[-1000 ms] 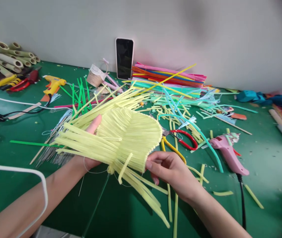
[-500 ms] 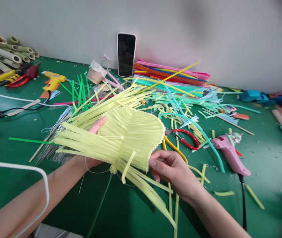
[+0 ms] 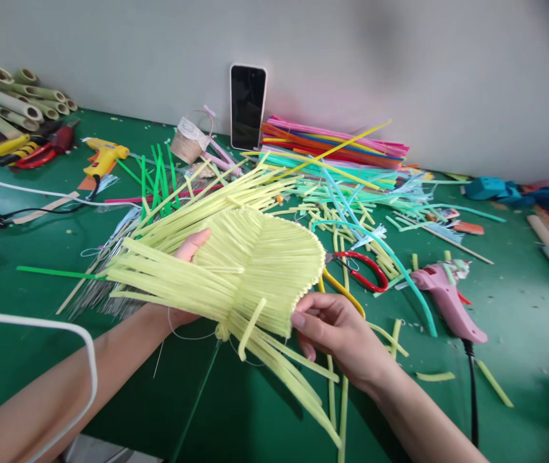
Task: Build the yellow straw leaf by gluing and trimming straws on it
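Note:
A pale yellow-green leaf [image 3: 274, 257] made of pipe cleaners is held up over the table, with loose pipe cleaner ends sticking out to the left and lower right. From beneath, my left hand [image 3: 191, 247] grips it; a finger or thumb shows at its upper left edge and most of the hand is hidden. The fingers of my right hand [image 3: 330, 325] pinch the leaf's lower right edge. A thin green stem [image 3: 200, 392] runs down from the knot [image 3: 223, 330] at its base. Fine thread or wire loops near that knot.
Scissors [image 3: 361, 273] with red and yellow handles lie behind my right hand. A pink glue gun [image 3: 450, 302] rests at right, a yellow one [image 3: 105, 157] at left. Pipe cleaner bundles [image 3: 332, 143] and a phone [image 3: 248, 106] stand at the back; a white bar [image 3: 89, 360] crosses lower left.
The leaf and both hands have shifted very slightly to the right and down. The grip of each hand looks the same.

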The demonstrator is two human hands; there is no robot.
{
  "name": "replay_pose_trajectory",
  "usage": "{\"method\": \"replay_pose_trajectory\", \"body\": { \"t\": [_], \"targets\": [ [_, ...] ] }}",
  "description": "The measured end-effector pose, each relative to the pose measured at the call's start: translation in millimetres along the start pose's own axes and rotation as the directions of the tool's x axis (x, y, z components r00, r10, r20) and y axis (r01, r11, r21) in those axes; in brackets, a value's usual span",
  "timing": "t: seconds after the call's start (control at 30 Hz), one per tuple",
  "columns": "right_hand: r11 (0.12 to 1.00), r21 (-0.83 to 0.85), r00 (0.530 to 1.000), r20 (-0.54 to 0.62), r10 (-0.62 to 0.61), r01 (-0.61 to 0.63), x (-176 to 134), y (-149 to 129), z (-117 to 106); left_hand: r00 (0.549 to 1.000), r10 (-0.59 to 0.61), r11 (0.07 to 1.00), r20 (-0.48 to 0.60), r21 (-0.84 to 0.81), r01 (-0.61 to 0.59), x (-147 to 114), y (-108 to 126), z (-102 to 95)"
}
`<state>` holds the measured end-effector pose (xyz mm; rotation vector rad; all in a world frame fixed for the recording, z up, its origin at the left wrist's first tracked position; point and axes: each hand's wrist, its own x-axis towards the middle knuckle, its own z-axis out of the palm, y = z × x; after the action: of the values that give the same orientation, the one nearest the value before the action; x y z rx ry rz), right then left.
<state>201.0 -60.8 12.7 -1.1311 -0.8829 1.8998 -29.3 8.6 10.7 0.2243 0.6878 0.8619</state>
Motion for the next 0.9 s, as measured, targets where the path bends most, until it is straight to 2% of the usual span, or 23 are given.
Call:
{"method": "replay_pose_trajectory", "body": {
  "t": [0.1,0.3,0.57,0.9],
  "targets": [
    [1.0,0.002,1.0,0.004,0.007,-0.007,-0.7,-1.1,0.4,0.991,0.025,1.0,-0.128,0.011,-0.023,0.4,0.1,3.7],
    [1.0,0.006,1.0,-0.004,-0.002,0.002,-1.4,-2.0,0.9,0.981,0.029,1.0,-0.194,0.01,-0.028,-0.8,-0.2,10.7],
    [0.999,0.026,0.999,0.015,-0.044,0.043,0.0,0.7,-0.1,0.99,-0.023,1.0,-0.137,-0.019,0.021,-1.0,-1.4,5.8],
    [0.998,-0.008,0.998,-0.018,-0.058,0.058,0.1,3.6,1.5,0.992,-0.001,1.0,-0.123,-0.021,-0.002,0.6,-2.6,5.1]
  ]
}}
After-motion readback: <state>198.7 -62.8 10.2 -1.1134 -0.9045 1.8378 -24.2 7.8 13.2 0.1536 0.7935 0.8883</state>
